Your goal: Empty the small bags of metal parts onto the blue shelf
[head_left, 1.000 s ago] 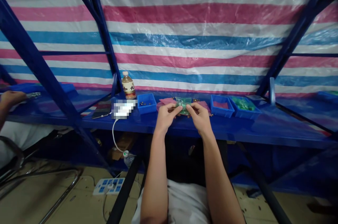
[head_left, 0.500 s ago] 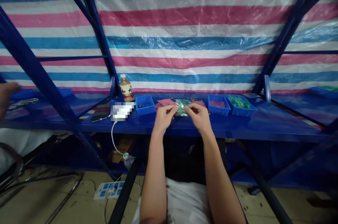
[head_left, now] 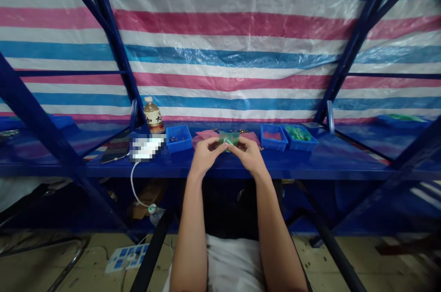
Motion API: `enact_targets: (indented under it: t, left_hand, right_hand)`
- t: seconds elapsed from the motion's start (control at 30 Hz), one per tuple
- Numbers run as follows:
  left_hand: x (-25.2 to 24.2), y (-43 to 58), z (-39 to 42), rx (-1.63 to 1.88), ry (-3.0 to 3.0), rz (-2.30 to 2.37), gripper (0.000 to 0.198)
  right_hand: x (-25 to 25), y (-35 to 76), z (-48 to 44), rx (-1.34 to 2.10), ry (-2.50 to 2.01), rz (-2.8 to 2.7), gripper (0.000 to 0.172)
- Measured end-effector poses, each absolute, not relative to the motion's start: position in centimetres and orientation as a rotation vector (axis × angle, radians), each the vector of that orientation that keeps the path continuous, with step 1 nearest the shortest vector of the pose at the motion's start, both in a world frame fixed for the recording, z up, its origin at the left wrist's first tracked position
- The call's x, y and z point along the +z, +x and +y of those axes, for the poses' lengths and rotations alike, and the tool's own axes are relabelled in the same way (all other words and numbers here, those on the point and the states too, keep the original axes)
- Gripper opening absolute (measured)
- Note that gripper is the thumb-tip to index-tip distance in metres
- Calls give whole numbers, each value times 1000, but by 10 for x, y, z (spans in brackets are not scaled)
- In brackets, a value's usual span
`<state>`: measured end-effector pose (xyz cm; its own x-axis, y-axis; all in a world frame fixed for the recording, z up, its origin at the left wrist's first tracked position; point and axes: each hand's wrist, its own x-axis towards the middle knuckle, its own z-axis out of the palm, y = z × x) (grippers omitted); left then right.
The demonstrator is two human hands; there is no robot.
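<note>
Both hands hold a small green plastic bag just above the front part of the blue table. My left hand grips its left side, with the thumb reaching to the bag's middle. On the other side my right hand has its fingers closed on the bag, and the two thumb tips almost meet. What the bag contains, if anything, cannot be made out. Pink sheets lie behind and beside the hands. Small brass-coloured pieces are scattered at the back of them.
Left of the hands stand a blue bin with small metal pieces, a drink bottle and a dark phone. To the right are a blue bin with pink material and another with green bags. Blue frame posts rise at both sides.
My thumbs have moved inward and now nearly touch over the green bag, which looks less flat. The view has shifted to the right. Another person's hand at the left edge has left view.
</note>
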<state>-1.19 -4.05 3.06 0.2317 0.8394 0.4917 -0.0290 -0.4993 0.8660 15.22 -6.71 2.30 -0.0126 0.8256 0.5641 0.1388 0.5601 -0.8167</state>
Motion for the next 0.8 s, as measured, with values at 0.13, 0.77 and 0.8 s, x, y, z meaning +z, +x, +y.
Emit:
enact_targets:
  t: [0.13, 0.77, 0.8]
  left_hand:
    - [29, -11, -39, 1356, 1723, 737, 32]
    - [21, -2, -31, 1298, 1729, 818, 37]
    - [20, -3, -29, 1317, 1718, 828, 36]
  right_hand:
    - [23, 154, -67, 677, -895, -1538, 31]
    - [31, 246, -73, 21, -1181, -1045, 29]
    - [33, 263, -73, -80, -1236, -989, 29]
